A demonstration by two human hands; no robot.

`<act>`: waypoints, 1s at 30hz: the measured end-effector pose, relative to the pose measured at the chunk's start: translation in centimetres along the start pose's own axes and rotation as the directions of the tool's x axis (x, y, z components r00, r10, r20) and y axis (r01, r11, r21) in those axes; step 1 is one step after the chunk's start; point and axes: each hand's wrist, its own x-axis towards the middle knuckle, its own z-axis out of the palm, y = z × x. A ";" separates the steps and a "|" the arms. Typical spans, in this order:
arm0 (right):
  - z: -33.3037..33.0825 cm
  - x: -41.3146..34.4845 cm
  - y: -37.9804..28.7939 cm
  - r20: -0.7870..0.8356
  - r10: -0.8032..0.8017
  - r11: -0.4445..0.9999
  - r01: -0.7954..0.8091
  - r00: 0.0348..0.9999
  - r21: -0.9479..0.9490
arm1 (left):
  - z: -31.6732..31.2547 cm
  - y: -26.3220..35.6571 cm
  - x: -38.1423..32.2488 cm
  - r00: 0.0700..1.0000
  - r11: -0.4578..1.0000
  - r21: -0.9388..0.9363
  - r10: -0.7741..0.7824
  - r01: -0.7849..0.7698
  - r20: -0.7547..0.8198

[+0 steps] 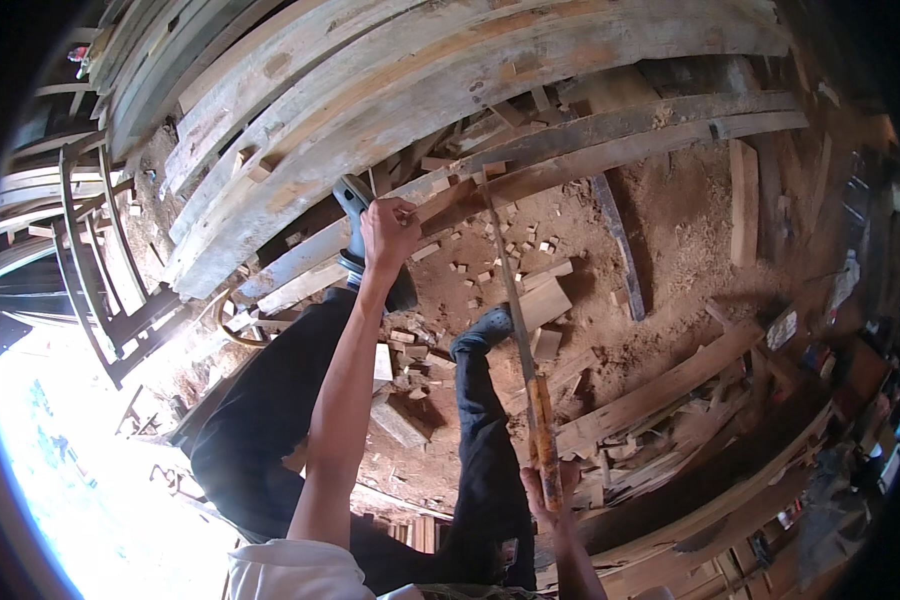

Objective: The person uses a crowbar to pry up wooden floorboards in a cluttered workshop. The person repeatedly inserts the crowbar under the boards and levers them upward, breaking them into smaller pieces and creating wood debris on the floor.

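My right hand (551,484) grips the worn yellow-orange handle of a hand saw (521,330). Its long narrow blade is seen nearly edge-on and reaches up to a small wooden board (450,204) lying across long beams. My left hand (390,229) is at the left end of that board, beside my shoe; its fingers are curled, and whether they grip the board or a small piece cannot be told. My left foot, in a grey rubber clog (354,199), rests on the beams. The other clog (487,328) is on the ground, beside a wood offcut (544,304).
Long weathered planks (420,97) are stacked beyond my hands. Small cut wooden blocks (547,246) and sawdust cover the ground. A dark curved bar (621,244) and a thick timber piece (744,202) lie to the right. Planks and scraps (667,382) fill the lower right; a wooden frame (90,255) stands left.
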 end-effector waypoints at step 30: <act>1.4 1.1 5.9 -0.066 -0.321 0.944 0.325 0.945 0.063 | 7.3 -3.3 -2.1 0.998 0.988 0.152 0.026 -0.017 -0.062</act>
